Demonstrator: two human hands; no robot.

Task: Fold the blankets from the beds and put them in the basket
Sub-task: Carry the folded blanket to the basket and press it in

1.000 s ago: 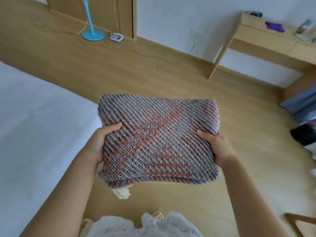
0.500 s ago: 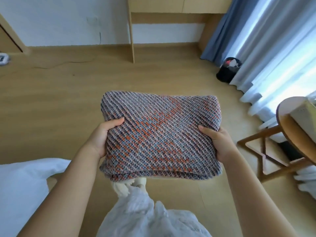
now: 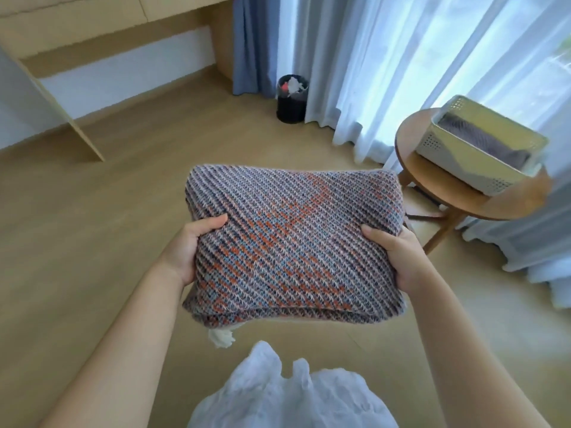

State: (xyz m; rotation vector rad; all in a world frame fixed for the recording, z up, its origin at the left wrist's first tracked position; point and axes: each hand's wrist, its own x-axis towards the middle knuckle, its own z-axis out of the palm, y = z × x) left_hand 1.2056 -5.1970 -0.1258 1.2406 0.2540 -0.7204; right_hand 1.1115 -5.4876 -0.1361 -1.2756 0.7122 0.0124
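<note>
A folded knitted blanket [image 3: 293, 239], striped grey, blue and orange, is held flat in front of me above the floor. My left hand [image 3: 188, 248] grips its left edge and my right hand [image 3: 398, 257] grips its right edge, thumbs on top. A white tassel hangs under its near edge. The white perforated basket [image 3: 463, 156] stands on a round wooden table [image 3: 448, 186] at the right, beyond the blanket. A folded grey blanket [image 3: 475, 140] lies inside it.
A black waste bin [image 3: 292, 98] stands by the blue curtain [image 3: 251, 44]. Sheer white curtains [image 3: 401, 57] hang behind the table. A wooden desk [image 3: 61, 41] is at the far left, its leg reaching the floor. My white clothing shows at the bottom.
My view has swung to the right: the bed has left the frame, and the round table with the basket has come fully into sight. Both hands keep the same hold on the blanket.
</note>
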